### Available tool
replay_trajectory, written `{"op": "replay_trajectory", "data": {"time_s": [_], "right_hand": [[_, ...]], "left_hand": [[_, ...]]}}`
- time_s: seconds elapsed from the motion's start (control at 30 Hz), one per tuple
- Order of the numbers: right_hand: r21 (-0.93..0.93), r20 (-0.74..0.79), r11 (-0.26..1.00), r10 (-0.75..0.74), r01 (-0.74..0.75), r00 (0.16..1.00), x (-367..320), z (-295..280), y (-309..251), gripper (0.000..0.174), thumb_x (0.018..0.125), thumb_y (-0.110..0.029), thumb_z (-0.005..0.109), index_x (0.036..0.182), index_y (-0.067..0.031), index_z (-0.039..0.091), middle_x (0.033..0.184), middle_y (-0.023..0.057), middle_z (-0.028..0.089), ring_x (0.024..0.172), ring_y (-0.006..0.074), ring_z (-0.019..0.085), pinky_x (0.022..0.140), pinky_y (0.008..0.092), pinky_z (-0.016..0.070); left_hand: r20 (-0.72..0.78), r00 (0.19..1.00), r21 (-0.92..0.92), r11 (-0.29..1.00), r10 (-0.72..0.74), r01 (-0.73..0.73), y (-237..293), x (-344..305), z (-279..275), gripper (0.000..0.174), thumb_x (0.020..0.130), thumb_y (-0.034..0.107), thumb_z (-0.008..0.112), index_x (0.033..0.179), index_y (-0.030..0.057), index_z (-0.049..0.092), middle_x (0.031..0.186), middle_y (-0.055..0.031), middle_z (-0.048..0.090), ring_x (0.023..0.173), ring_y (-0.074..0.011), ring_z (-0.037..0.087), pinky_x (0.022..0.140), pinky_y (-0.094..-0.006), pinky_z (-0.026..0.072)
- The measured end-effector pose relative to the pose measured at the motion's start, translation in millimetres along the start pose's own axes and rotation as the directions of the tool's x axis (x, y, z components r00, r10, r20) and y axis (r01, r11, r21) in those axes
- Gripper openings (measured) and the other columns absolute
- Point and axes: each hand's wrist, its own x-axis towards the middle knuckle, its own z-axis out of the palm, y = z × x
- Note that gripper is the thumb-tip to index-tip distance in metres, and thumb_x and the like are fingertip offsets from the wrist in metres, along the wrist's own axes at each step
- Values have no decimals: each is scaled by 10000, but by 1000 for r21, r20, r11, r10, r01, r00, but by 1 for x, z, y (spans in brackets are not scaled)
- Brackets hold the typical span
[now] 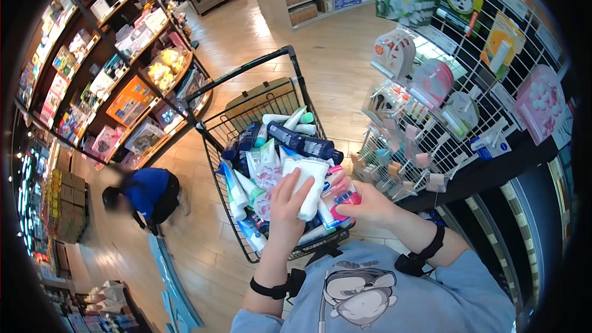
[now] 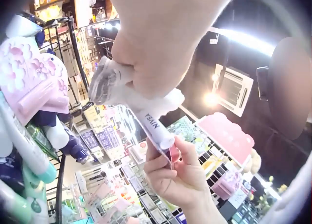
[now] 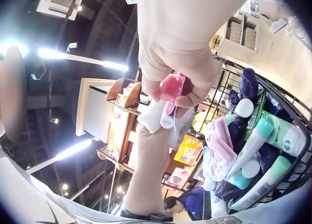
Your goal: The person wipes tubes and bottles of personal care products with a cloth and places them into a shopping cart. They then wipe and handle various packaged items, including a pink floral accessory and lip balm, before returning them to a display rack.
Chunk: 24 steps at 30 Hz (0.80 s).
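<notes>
My left hand [image 1: 288, 203] holds a folded white cloth [image 1: 311, 194] above a black wire cart [image 1: 243, 243]. Just to its right, my right hand [image 1: 373, 205] pinches a pink-and-clear pack [image 1: 350, 199]. In the left wrist view a white NIVEA tube [image 2: 155, 128] lies against the cloth [image 2: 114, 82], its cap end by the right hand's fingers [image 2: 187, 151]. The right wrist view shows the pink part of the pack [image 3: 171, 87] between thumb and fingers, with the cloth [image 3: 152, 117] close beside it. Tubes and bottles [image 1: 287, 135] fill the cart.
A wire rack with hanging packs [image 1: 435, 80] stands at the right, and wooden shelves [image 1: 102, 80] at the left. A person in blue [image 1: 151, 188] bends low on the left, near a long light-blue object [image 1: 169, 277] on the floor. Low white shelving [image 1: 283, 6] stands behind.
</notes>
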Motion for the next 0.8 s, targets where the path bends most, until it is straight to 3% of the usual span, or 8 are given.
{"op": "replay_trajectory", "data": {"time_s": [0.1, 0.2, 0.27, 0.37, 0.47, 0.6, 0.67, 0.8], "right_hand": [[58, -2, 998, -1, 1, 1000, 0, 1, -2, 383, 788, -142, 700, 1118, -41, 533, 907, 7, 598, 720, 64, 557, 603, 214, 469], [-32, -103, 999, -38, 35, 994, 10, -14, 4, 381, 783, -139, 702, 1111, -41, 535, 901, 8, 597, 704, 64, 555, 594, 215, 467], [-143, -188, 990, -11, -16, 982, 18, -15, 0, 387, 778, -132, 702, 1114, -37, 534, 899, 8, 598, 707, 66, 556, 592, 212, 461], [-234, -161, 963, -172, 132, 972, 40, -16, 19, 382, 778, -136, 697, 1111, -38, 536, 880, 9, 601, 722, 77, 564, 616, 217, 465], [-257, -129, 963, -121, 85, 984, 64, -3, 37, 401, 754, -183, 706, 1085, -14, 554, 974, 73, 633, 879, 134, 607, 787, 284, 483], [-477, -219, 876, -202, 76, 955, 101, 11, 70, 613, 728, -258, 746, 1207, -16, 449, 986, 119, 620, 897, 214, 613, 804, 335, 475], [-435, -170, 899, -134, 48, 976, 104, 15, 76, 754, 701, -278, 767, 1277, -8, 363, 1074, 168, 564, 1007, 292, 570, 877, 369, 445], [-675, -160, 723, -334, 143, 929, 98, 21, 74, 749, 699, -224, 769, 1269, 18, 348, 1204, 204, 429, 1175, 323, 426, 999, 383, 350]], "left_hand": [[29, 997, 98, 993, -70, 67, -20, -13, -5, 502, 674, -97, 567, 1131, 103, 626, 1286, -177, 492, 1163, -351, 473, 997, -407, 362], [-246, 927, -85, 959, -283, 270, -51, -36, -14, 492, 681, -138, 518, 1126, 53, 606, 1215, -183, 541, 1109, -343, 529, 967, -411, 403], [-301, 776, -499, 785, -554, 367, -65, -52, -21, 478, 699, -163, 462, 1129, 5, 587, 1202, -171, 548, 1123, -273, 531, 959, -379, 415], [-315, 696, -534, 727, -645, 432, -87, -77, -29, 468, 713, -171, 436, 1143, -35, 560, 1169, -156, 568, 1104, -223, 539, 948, -346, 420], [-272, 710, -462, 735, -649, 495, -86, -87, -36, 459, 732, -166, 439, 1161, -40, 547, 1137, -153, 590, 1084, -218, 552, 949, -341, 411], [-324, 711, -449, 763, -624, 464, -81, -91, -33, 282, 827, -61, 502, 1097, -47, 580, 1015, -114, 637, 978, -193, 595, 863, -311, 449], [-344, 709, -469, 767, -616, 439, -82, -93, -33, 275, 827, -59, 509, 1091, -47, 587, 1005, -111, 642, 962, -186, 600, 861, -307, 449], [-305, 710, -495, 743, -634, 451, -88, -100, -34, 286, 825, -62, 515, 1102, -45, 581, 1021, -108, 636, 974, -181, 595, 862, -303, 449]]}}
